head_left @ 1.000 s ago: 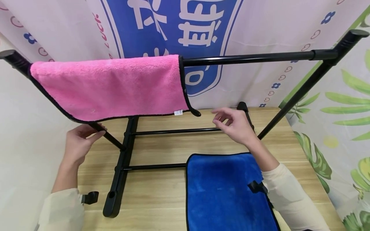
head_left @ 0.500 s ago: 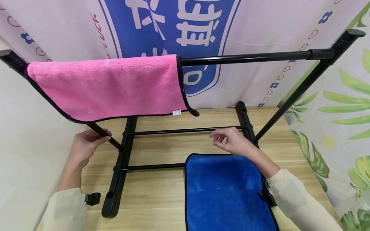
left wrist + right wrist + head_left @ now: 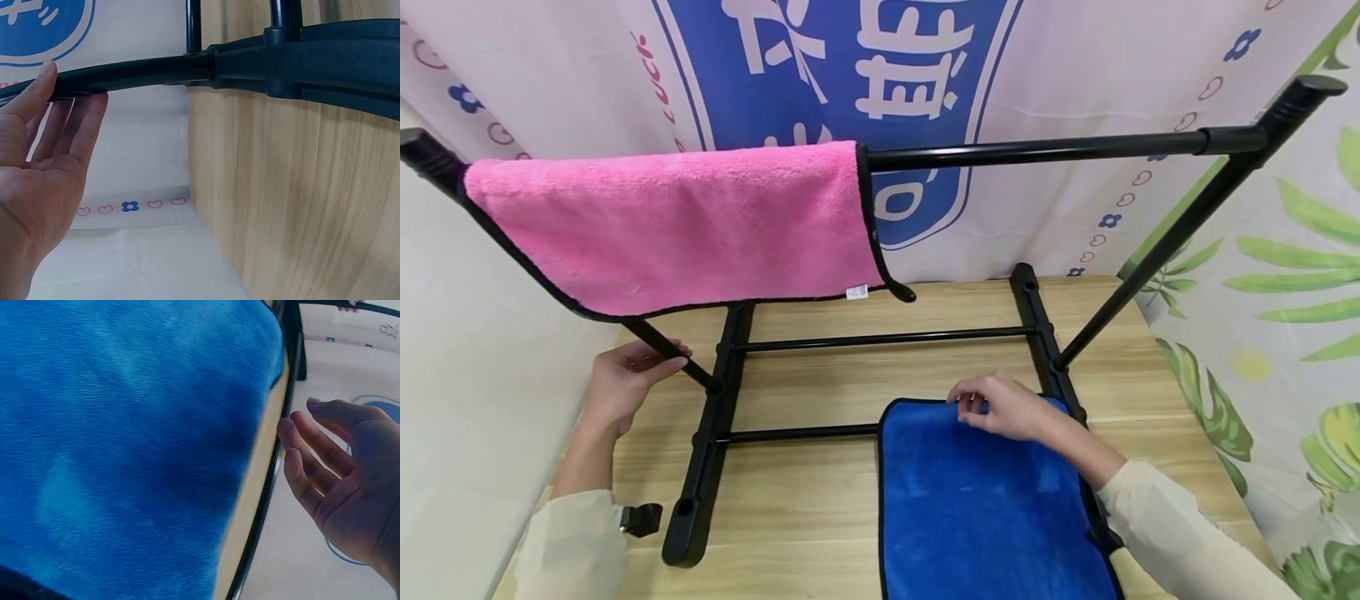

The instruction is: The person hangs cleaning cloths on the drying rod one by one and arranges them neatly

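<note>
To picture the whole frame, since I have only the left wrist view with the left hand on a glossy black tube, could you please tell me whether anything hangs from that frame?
Observer: Yes, a fluffy pink towel with black edging is draped over the left part of the round black top bar.
Operator: Thank you; and what is happening over on the right?
Observer: In the head view, the right hand appears over the far edge of a plush blue towel with black edging.
Operator: Is it gripping that towel?
Observer: No, the right wrist view shows its fingers apart from the towel.
</note>
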`<state>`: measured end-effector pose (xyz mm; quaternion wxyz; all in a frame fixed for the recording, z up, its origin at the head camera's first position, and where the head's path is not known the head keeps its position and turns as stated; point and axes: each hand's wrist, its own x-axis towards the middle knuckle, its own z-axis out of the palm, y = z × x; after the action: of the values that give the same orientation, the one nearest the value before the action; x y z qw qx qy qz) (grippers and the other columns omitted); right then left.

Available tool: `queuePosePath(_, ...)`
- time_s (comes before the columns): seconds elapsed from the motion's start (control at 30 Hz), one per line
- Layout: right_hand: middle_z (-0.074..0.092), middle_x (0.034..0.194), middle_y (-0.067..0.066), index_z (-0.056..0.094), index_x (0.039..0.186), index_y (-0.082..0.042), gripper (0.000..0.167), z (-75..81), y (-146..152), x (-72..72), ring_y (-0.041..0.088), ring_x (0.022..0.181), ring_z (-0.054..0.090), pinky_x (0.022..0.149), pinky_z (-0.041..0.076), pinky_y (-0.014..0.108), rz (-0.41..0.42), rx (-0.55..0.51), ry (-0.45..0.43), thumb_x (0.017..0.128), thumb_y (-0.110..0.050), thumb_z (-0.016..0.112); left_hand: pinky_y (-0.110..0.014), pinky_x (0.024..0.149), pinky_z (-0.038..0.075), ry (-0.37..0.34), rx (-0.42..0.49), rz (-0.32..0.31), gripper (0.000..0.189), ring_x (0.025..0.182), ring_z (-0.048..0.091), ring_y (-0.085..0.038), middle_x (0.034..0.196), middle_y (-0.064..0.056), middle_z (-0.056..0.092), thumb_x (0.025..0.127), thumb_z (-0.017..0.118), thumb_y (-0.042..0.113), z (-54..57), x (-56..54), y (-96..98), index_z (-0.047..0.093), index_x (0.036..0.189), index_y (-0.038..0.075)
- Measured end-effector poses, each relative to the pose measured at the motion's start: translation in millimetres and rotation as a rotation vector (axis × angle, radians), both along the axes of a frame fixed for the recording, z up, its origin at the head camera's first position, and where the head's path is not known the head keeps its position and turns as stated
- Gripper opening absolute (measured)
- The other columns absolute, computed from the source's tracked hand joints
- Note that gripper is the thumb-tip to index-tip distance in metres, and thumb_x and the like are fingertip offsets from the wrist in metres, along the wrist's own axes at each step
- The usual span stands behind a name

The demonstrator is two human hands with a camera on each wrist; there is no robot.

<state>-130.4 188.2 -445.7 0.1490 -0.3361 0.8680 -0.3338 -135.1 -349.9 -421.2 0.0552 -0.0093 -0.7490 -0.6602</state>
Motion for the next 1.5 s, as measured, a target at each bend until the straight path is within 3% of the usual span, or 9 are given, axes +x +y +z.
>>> queuePosePath(0.33,0.074,0.093,-0.001,0.076,0.115,-0.004,0.021,-22.7,-3,17.5,0.002,0.081,0.066,0.072,0.058,0.025,0.067,0.125,-0.041,0.093,-0.004,0.075,-0.018,0.081,0.058,0.01,0.058,-0.005,0.021,0.087,0.076,-0.008,0.095,0.002,0.079,0.089,0.073,-0.013,-3.0,-1.1,-2.1,0.074,0.11,-0.01)
queuePosePath(0.6,0.072,0.091,-0.002,0.077,0.111,-0.01,0.023,-37.4,-10,30.9,0.001,0.073,0.061,0.069,0.057,0.028,0.081,0.271,0.124,0.088,-0.01,0.082,-0.02,0.083,0.059,0.009,0.09,-0.016,0.022,0.088,0.076,-0.009,0.096,0.0,0.08,0.088,0.073,-0.013,-5.0,-0.8,-2.9,0.074,0.11,-0.01)
queuePosePath(0.97,0.069,0.087,-0.002,0.077,0.106,-0.011,0.024,-55.2,-13,38.2,0.007,0.072,0.063,0.063,0.055,0.025,0.155,0.349,0.3,0.083,-0.013,0.086,-0.019,0.084,0.059,0.001,0.056,-0.001,0.02,0.09,0.076,-0.008,0.096,0.001,0.08,0.091,0.072,-0.011,-1.6,0.0,-2.0,0.074,0.111,-0.01)
queuePosePath(1.27,0.056,0.076,-0.013,0.074,0.099,-0.012,0.015,-58.0,-15,37.7,-0.002,0.066,0.05,0.063,0.052,0.022,0.136,0.313,0.173,0.088,-0.007,0.081,-0.019,0.084,0.058,-0.022,0.072,-0.02,0.02,0.093,0.076,-0.008,0.097,0.001,0.079,0.091,0.073,-0.01,-0.9,1.2,-1.9,0.075,0.111,-0.008)
queuePosePath(1.5,0.053,0.073,-0.014,0.071,0.098,-0.016,0.017,-57.9,-17,36.0,-0.002,0.062,0.046,0.058,0.047,0.019,0.155,0.301,0.157,0.087,-0.002,0.074,-0.018,0.084,0.058,-0.056,0.081,-0.017,0.02,0.09,0.076,-0.009,0.096,0.001,0.08,0.092,0.075,-0.003,0.9,2.5,-1.2,0.075,0.112,-0.005)
